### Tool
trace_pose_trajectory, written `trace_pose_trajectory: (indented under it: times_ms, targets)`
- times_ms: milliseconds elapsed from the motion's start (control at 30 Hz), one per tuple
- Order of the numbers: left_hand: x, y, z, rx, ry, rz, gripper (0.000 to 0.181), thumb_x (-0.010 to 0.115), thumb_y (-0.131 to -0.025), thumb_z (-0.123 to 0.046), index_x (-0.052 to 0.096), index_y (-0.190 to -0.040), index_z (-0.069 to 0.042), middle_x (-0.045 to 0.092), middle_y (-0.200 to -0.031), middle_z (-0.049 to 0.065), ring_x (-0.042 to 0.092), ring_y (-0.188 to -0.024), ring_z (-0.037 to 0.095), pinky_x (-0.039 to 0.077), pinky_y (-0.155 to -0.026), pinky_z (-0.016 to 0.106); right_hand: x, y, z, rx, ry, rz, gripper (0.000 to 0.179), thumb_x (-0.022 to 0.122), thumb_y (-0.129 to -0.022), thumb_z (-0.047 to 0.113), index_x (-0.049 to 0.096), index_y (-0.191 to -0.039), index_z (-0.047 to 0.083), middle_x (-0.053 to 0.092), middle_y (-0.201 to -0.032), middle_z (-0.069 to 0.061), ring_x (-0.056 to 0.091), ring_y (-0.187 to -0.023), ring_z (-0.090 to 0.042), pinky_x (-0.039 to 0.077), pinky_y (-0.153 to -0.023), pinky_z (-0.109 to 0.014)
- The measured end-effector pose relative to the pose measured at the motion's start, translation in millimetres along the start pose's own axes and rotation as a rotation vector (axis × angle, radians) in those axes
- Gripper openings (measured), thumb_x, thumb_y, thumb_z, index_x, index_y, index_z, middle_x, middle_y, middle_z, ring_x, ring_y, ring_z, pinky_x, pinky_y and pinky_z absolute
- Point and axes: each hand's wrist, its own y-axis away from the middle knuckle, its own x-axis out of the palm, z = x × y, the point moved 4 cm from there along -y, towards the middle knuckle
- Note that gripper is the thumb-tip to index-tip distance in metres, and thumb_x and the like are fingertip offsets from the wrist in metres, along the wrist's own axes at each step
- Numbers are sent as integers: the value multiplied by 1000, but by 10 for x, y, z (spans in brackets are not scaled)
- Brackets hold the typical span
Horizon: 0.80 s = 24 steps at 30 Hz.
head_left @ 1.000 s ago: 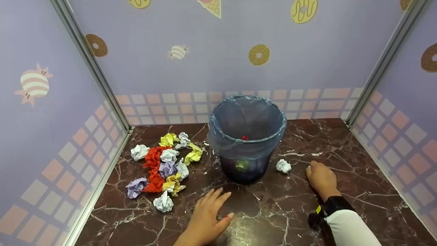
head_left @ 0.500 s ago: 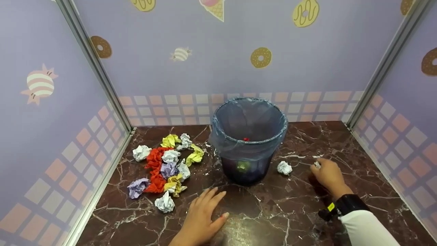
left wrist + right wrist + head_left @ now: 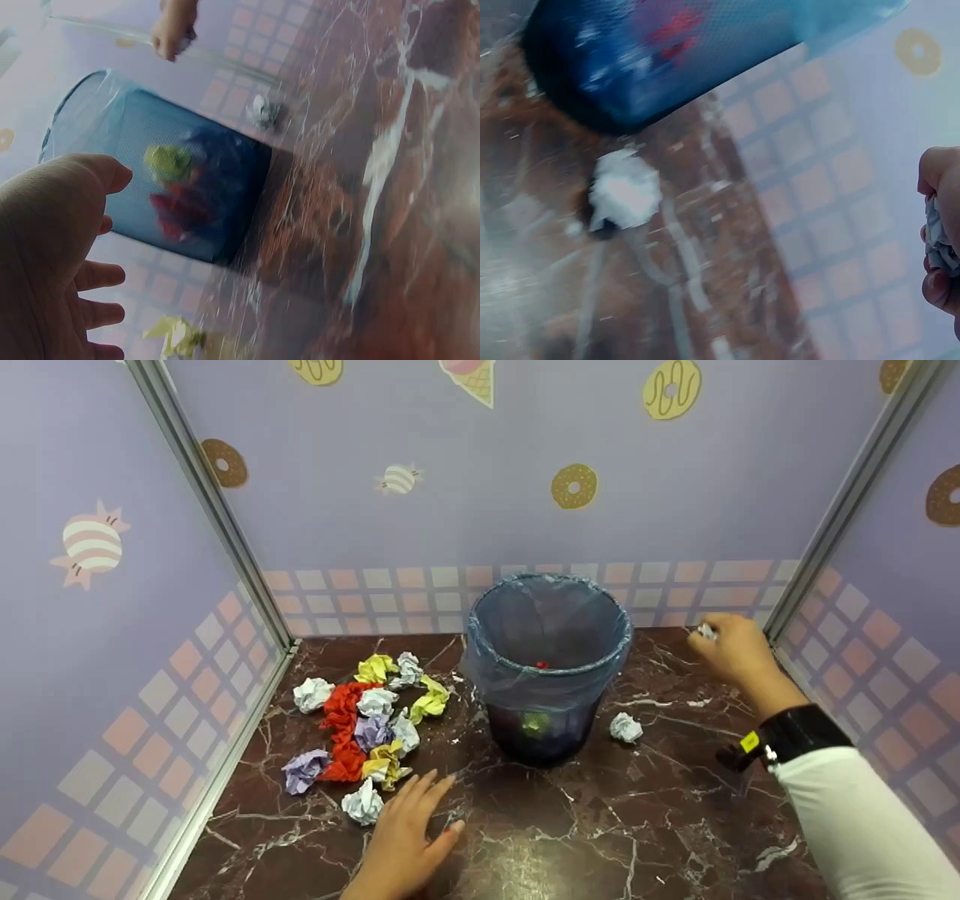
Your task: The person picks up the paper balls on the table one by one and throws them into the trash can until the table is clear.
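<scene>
My right hand (image 3: 735,652) grips a crumpled white paper ball (image 3: 942,238), raised above the table to the right of the bin. The bin (image 3: 536,735) is dark mesh, lined with a translucent blue bag (image 3: 480,675). Through its wall, the left wrist view shows a yellow-green paper ball (image 3: 169,163) and a red one (image 3: 182,212). On the table, a white paper ball (image 3: 625,727) lies just right of the bin. My left hand (image 3: 405,836), fingers spread, is close beside a white paper ball (image 3: 364,802) at the near edge of the paper pile.
Left of the bin lies a pile of crumpled paper: red (image 3: 346,757), purple (image 3: 305,771), yellow (image 3: 430,699) and white (image 3: 312,694). Purple printed panels (image 3: 450,525) wall in the marbled table (image 3: 570,840) at the back and both sides.
My right hand has gripped the white paper ball and lifted it up and away from the table. My left hand has shifted left toward the pile. The head view has tilted slightly.
</scene>
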Motion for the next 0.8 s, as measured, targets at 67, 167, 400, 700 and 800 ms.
trace_pose_trajectory:
  times_ms: [67, 167, 400, 700, 800]
  targets:
    - [-31, 15, 61, -25, -3, -7, 62, 69, -93, -48, 54, -149, -25, 52, -156, 12, 48, -143, 42, 39, -111, 70, -116, -83, 144, 8, -31, -15, 22, 56, -98, 24, 60, -87, 6, 63, -84, -16, 56, -64, -23, 49, -52, -31]
    - [-81, 42, 154, -43, -4, -48, 62, 73, -91, -45, 57, -146, -22, 55, -153, 13, 50, -141, 43, 41, -108, 71, -263, -208, 357, -23, -33, -69, 24, 56, -98, 26, 58, -84, 6, 62, -86, -16, 57, -72, -27, 48, -59, -34]
    - [-195, 136, 391, -138, -7, -64, 63, 74, -91, -42, 57, -147, -19, 54, -154, 15, 49, -141, 45, 38, -107, 77, -431, -452, 853, -136, -21, -148, 22, 56, -94, 24, 60, -81, 7, 61, -81, -16, 53, -78, -31, 40, -67, -38]
    - [-343, 259, 670, -267, -32, -35, 64, 71, -94, -44, 52, -152, -22, 50, -158, 16, 44, -145, 48, 34, -109, 78, -518, -679, 1429, -218, -11, -148, 18, 55, -92, 22, 61, -84, 8, 58, -81, -12, 51, -76, -30, 37, -67, -37]
    - [-395, 320, 752, -287, -53, -48, 65, 71, -94, -44, 52, -151, -21, 51, -156, 17, 45, -143, 50, 35, -107, 79, -484, -734, 1623, -222, -30, -116, 15, 57, -90, 23, 61, -87, 9, 58, -85, -11, 51, -78, -28, 39, -67, -37]
